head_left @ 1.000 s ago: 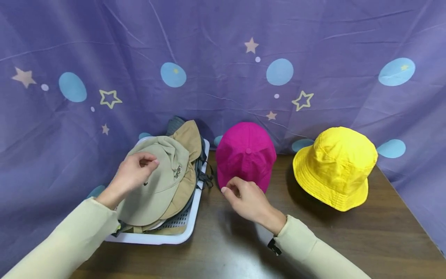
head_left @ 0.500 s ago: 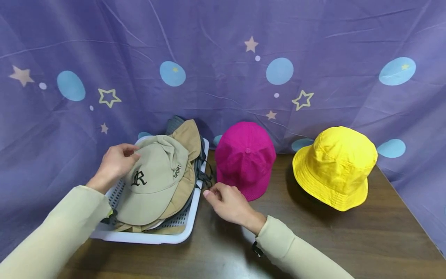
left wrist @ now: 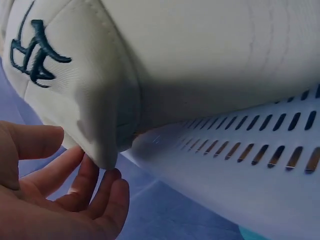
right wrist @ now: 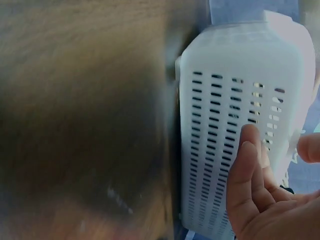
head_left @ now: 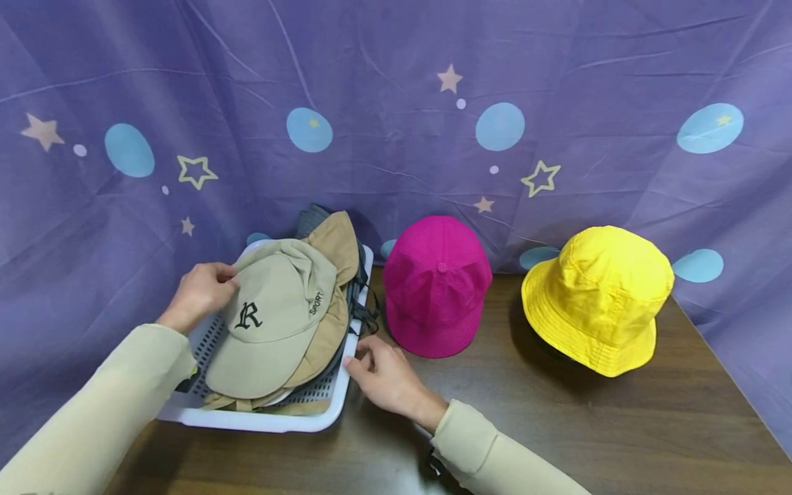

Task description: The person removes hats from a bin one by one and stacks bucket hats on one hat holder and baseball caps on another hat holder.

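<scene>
In the head view a beige cap with a black letter R and the word SPORT lies on top of a pile of hats in a white basket. My left hand is at the cap's left side; in the left wrist view its fingertips touch the cap's lower edge, the thumb standing apart from them. My right hand is at the basket's right rim. In the right wrist view its fingers lie along the slotted outer wall, with the thumb spread away over the rim.
A magenta cap stands on the brown wooden table right of the basket. Farther right sits a yellow bucket hat. A purple curtain with stars hangs behind, and dark straps dangle over the basket's right rim.
My right hand has moved left and toward me, from in front of the magenta cap to the basket's rim. My left hand has drawn left off the beige cap's front to its side.
</scene>
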`<state>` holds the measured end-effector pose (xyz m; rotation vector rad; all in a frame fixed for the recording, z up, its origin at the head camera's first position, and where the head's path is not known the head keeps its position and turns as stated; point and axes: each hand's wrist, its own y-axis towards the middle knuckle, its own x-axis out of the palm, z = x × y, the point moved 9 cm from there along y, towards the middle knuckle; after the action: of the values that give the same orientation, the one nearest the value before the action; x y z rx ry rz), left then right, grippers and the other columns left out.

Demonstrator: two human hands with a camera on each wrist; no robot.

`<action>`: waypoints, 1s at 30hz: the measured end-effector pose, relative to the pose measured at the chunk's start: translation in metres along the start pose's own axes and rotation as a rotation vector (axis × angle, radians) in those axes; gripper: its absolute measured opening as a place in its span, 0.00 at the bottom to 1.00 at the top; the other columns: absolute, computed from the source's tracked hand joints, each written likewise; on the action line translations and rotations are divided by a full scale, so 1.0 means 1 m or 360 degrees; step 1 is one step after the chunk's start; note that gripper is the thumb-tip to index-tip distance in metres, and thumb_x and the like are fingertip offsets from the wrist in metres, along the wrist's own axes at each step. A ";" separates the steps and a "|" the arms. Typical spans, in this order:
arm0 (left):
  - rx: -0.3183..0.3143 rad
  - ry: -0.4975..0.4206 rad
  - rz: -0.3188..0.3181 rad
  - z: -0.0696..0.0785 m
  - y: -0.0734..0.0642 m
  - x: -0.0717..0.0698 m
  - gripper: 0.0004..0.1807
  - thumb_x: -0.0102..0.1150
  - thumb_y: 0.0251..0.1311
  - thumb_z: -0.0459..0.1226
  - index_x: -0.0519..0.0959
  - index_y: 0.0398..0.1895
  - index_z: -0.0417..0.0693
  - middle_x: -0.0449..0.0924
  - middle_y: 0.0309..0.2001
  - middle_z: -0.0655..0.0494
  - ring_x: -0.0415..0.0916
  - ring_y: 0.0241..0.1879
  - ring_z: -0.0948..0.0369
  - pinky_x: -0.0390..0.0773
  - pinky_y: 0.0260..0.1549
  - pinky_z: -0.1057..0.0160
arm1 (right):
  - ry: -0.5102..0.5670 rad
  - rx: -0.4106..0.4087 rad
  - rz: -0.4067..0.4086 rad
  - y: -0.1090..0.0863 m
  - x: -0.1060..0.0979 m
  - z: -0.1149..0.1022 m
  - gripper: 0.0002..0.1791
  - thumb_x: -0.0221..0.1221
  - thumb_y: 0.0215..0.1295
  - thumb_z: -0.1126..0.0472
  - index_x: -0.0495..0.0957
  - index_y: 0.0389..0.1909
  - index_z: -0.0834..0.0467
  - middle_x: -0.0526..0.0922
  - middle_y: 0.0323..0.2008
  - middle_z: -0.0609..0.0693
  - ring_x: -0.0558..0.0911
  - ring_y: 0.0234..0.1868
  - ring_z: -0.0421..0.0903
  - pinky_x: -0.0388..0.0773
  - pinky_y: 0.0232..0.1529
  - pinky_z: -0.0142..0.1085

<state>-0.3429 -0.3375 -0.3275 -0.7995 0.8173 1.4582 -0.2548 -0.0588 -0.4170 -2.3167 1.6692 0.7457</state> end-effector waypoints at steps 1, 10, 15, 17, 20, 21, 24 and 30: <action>0.0007 0.0019 0.0004 -0.001 0.001 0.001 0.23 0.46 0.67 0.35 0.68 0.58 0.24 0.71 0.52 0.27 0.70 0.50 0.37 0.73 0.44 0.43 | 0.0021 0.0005 -0.0007 0.000 0.002 0.000 0.19 0.57 0.66 0.49 0.75 0.47 0.60 0.77 0.19 0.40 0.76 0.19 0.34 0.73 0.31 0.30; -0.0104 -0.0069 0.0134 -0.006 -0.002 -0.004 0.21 0.51 0.65 0.37 0.74 0.54 0.29 0.75 0.48 0.33 0.73 0.43 0.44 0.75 0.32 0.56 | 0.0236 0.0065 -0.0061 -0.002 0.010 0.000 0.18 0.58 0.66 0.53 0.73 0.49 0.60 0.80 0.20 0.52 0.81 0.16 0.47 0.73 0.21 0.32; -0.0133 -0.0126 0.0232 -0.005 -0.008 -0.011 0.19 0.52 0.66 0.40 0.77 0.50 0.33 0.77 0.44 0.38 0.73 0.39 0.49 0.72 0.28 0.63 | 0.0276 0.0069 -0.0049 -0.001 0.009 -0.002 0.18 0.60 0.65 0.56 0.72 0.50 0.63 0.80 0.21 0.56 0.81 0.18 0.54 0.73 0.18 0.33; -0.0147 -0.0165 0.0246 -0.005 -0.010 -0.013 0.19 0.51 0.67 0.42 0.77 0.49 0.35 0.77 0.43 0.40 0.72 0.39 0.50 0.72 0.29 0.63 | 0.0278 0.0075 -0.0048 0.000 0.010 -0.002 0.17 0.60 0.65 0.57 0.72 0.49 0.63 0.80 0.21 0.56 0.81 0.18 0.53 0.73 0.17 0.33; -0.0161 -0.0255 0.0257 -0.005 -0.013 -0.014 0.19 0.48 0.68 0.45 0.75 0.47 0.36 0.74 0.42 0.43 0.70 0.38 0.52 0.72 0.29 0.63 | 0.0290 0.0079 -0.0045 0.000 0.010 -0.002 0.16 0.59 0.65 0.57 0.72 0.48 0.62 0.80 0.21 0.57 0.81 0.17 0.52 0.73 0.16 0.34; -0.0156 -0.0285 0.0266 -0.005 -0.014 -0.015 0.19 0.47 0.69 0.45 0.75 0.47 0.36 0.73 0.42 0.44 0.69 0.38 0.53 0.72 0.29 0.64 | 0.0294 0.0077 -0.0043 0.000 0.011 -0.002 0.16 0.59 0.65 0.57 0.72 0.48 0.62 0.80 0.21 0.57 0.81 0.17 0.52 0.73 0.16 0.34; -0.0096 -0.0330 0.0342 -0.002 -0.018 -0.020 0.19 0.47 0.69 0.45 0.75 0.46 0.37 0.73 0.41 0.44 0.68 0.37 0.56 0.72 0.27 0.68 | 0.0304 0.0070 -0.0040 0.000 0.011 -0.002 0.15 0.59 0.65 0.58 0.72 0.48 0.62 0.80 0.20 0.57 0.81 0.17 0.52 0.73 0.15 0.34; 0.0039 -0.0345 0.0622 0.008 -0.030 -0.039 0.15 0.54 0.65 0.44 0.79 0.39 0.40 0.77 0.37 0.52 0.69 0.32 0.67 0.69 0.27 0.75 | 0.0295 0.0068 -0.0033 0.000 0.011 -0.001 0.16 0.59 0.65 0.57 0.72 0.48 0.62 0.78 0.18 0.50 0.81 0.17 0.52 0.73 0.16 0.34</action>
<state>-0.3118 -0.3501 -0.2909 -0.4659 0.8538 1.8398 -0.2517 -0.0684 -0.4212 -2.4341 1.7127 0.4988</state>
